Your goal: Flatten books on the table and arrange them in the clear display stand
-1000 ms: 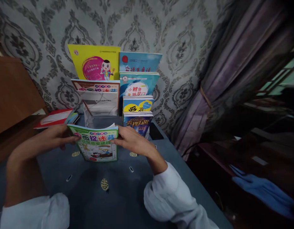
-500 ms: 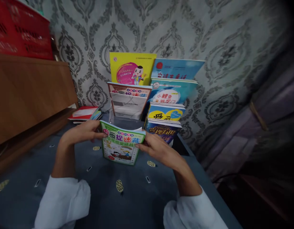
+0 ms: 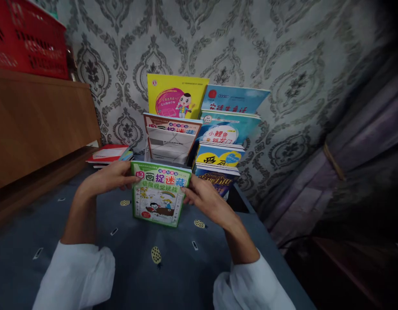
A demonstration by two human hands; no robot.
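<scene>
A green-bordered picture book (image 3: 158, 196) stands nearly upright in front of me, its cartoon cover facing my camera. My left hand (image 3: 110, 178) grips its upper left edge, thumb on the cover and the other fingers behind. On the upper right edge, my right hand (image 3: 207, 196) is closed in the same way. Just behind the book is a tiered clear rack (image 3: 147, 153). Its left column bears a yellow book (image 3: 176, 94), a brown-topped book (image 3: 171, 123) and a greyish-white one (image 3: 169, 144). The right column has several blue books, including a dark blue one (image 3: 218, 176) beside my right hand.
A small stack of books (image 3: 110, 155) with a red cover on top lies left of the rack. Farther left, a red plastic basket (image 3: 31, 41) sits on a wooden cabinet (image 3: 40, 125). A tied purple curtain (image 3: 302, 202) hangs at the right. Dark blue cloth (image 3: 131, 267) covers the table.
The green book has become straighter and more upright, and its cover is flatter towards me. Both hands keep hold of it. The whole view has shifted slightly.
</scene>
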